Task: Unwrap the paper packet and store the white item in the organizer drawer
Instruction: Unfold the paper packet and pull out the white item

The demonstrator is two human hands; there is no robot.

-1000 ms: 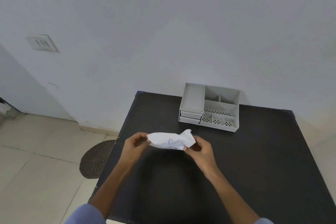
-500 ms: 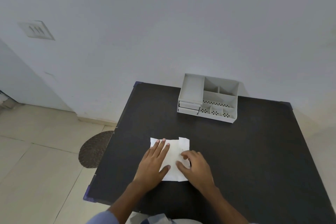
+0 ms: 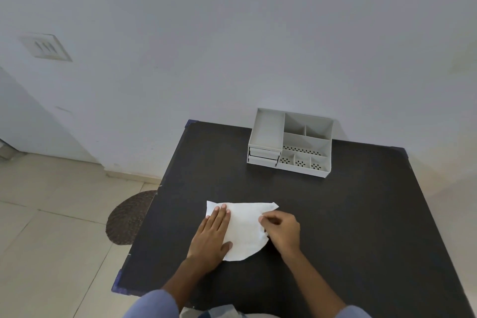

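Observation:
A white paper packet point(image 3: 245, 227) lies on the black table point(image 3: 335, 214) near its front left. My left hand point(image 3: 213, 236) presses flat on the packet's left part, fingers together and stretched out. My right hand point(image 3: 281, 230) pinches the paper's right edge between thumb and fingers. The white item inside is hidden by the paper. A grey organizer point(image 3: 290, 142) stands at the table's far edge against the wall, with two shut drawers point(image 3: 263, 157) stacked at its left front.
The organizer's open top compartments show nothing in them. A white wall rises right behind the table. To the left, a tiled floor with a round brown mat point(image 3: 129, 217) lies below the table's left edge.
The packet went from held in the air between both hands to flat on the table. My left hand now presses it down while my right hand has pulled the right flap outward.

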